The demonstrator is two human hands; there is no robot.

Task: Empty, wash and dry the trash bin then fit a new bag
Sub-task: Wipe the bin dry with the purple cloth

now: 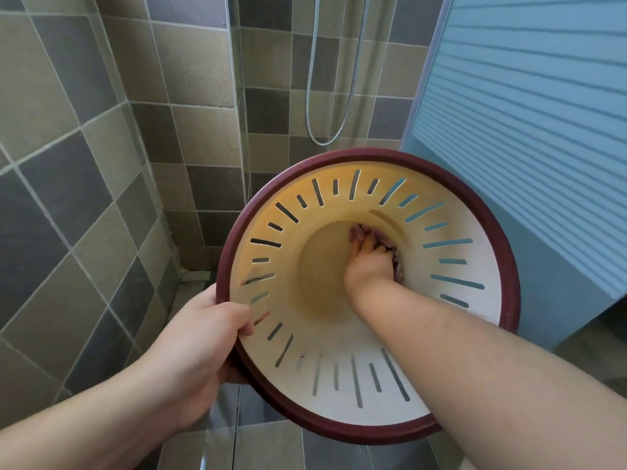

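Cream plastic forms the inside of the trash bin (325, 337), and we hold it tipped toward us so its round mouth faces the camera. Its only contents are our right hand (368, 266) and a purplish cloth (380, 240), bunched against the bottom of the bin on the far right side. No bag lines it.

A dark red rim rings the mouth, and long and short slots run like spokes all around the flared wall. Through the slots on the right we see blue, through those on the left grey. The deep part glows yellowish, while the wall nearest us looks whiter.

Our left hand (203, 337) grips the rim at its lower left. The thumb (246, 322) lies over the rim onto the inner wall, with the tip just beside a slot, and the other fingers curl round the outside, hidden behind the rim. That hand is closed firmly on the bin.

Our right forearm enters over the lower right of the rim and reaches down to the base. The right fingers are curled round the cloth and press it against the base, the fabric showing above and to the right of the knuckles.

Beyond the fingertips stand a tiled wall (101, 137), a shower hose (339, 106) and a blue ribbed panel (529, 106).
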